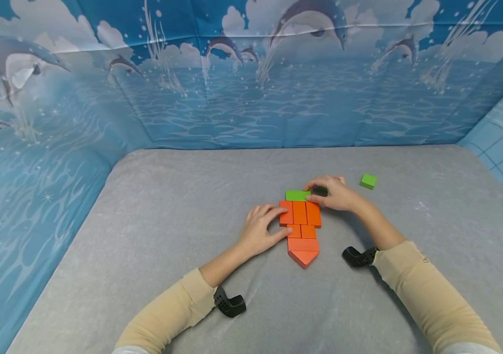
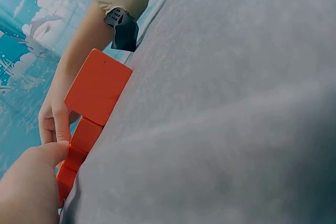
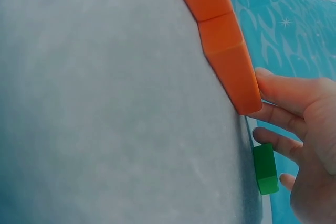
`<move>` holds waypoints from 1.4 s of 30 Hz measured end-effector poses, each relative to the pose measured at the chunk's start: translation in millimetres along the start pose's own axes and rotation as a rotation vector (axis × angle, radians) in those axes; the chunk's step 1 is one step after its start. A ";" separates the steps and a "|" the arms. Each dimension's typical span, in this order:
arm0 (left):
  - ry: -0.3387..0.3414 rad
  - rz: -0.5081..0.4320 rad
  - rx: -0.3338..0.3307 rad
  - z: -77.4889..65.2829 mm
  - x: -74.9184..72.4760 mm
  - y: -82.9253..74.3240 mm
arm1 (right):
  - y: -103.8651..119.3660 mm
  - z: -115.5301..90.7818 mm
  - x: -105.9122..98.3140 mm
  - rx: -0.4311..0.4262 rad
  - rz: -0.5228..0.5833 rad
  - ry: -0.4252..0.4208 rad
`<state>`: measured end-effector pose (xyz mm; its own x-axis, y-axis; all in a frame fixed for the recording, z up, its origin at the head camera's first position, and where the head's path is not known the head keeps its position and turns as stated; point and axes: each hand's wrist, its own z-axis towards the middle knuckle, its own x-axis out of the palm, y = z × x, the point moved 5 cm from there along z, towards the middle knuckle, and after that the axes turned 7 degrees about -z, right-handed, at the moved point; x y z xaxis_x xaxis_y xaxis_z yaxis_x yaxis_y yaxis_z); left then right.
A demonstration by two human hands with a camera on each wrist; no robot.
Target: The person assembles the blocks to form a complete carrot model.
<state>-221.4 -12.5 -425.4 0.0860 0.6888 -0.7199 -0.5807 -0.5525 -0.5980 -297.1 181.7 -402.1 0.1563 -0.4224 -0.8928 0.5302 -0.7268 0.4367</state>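
Observation:
A flat figure of orange blocks (image 1: 299,213) lies on the grey cloth, ending in an orange triangular block (image 1: 304,257) at the near side. Along its far edge sits a green block (image 1: 296,195). My right hand (image 1: 331,193) pinches that block's right end between thumb and fingers, partly covering it; more green shows inside the hand. From the left, my left hand (image 1: 257,227) rests its index fingertip on the leftmost tall block (image 1: 285,219). Its thumb touches a small orange block (image 1: 294,233). In the left wrist view, the left thumb (image 2: 55,152) lies against the blocks' side.
Apart from the figure, another green block (image 1: 368,181) lies to the far right on the grey cloth (image 1: 181,196). A blue dolphin-print curtain (image 1: 234,118) stands behind and at the left. Black wrist mounts (image 1: 230,302) stick out from both sleeves.

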 end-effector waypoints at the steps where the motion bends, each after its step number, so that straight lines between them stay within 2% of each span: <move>1: 0.001 0.002 0.000 0.0 -0.1 0.0 | 0.2 -0.2 0.0 0.000 -0.001 -0.002; 8: 0.000 0.005 -0.002 -0.4 -1.1 -0.4 | 0.4 -0.3 -1.4 0.006 0.015 -0.018; 11: -0.005 0.005 0.002 -0.4 -1.3 -0.8 | -2.8 -0.7 -7.5 0.025 0.030 -0.087; 14: -0.006 0.007 0.002 -0.2 -1.0 -0.7 | -10.4 -3.9 -16.0 0.073 0.024 -0.175; 16: -0.005 0.009 0.001 -0.1 -0.7 -0.5 | -17.2 -7.6 -20.1 0.112 0.019 -0.201; 21: -0.006 0.010 0.001 0.1 -0.5 0.1 | -27.8 -17.6 -23.9 0.177 0.020 -0.179; 30: -0.006 0.003 0.003 0.5 -1.0 -0.5 | -36.6 -24.8 -20.0 0.231 0.003 -0.181; 42: 0.010 0.000 -0.003 -0.8 -1.7 -0.4 | -29.0 -24.3 -14.6 0.258 0.030 -0.247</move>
<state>-220.7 -13.8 -424.2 0.0939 0.6838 -0.7236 -0.5784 -0.5540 -0.5987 -294.4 222.1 -404.4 -0.0545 -0.5408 -0.8394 0.2961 -0.8116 0.5036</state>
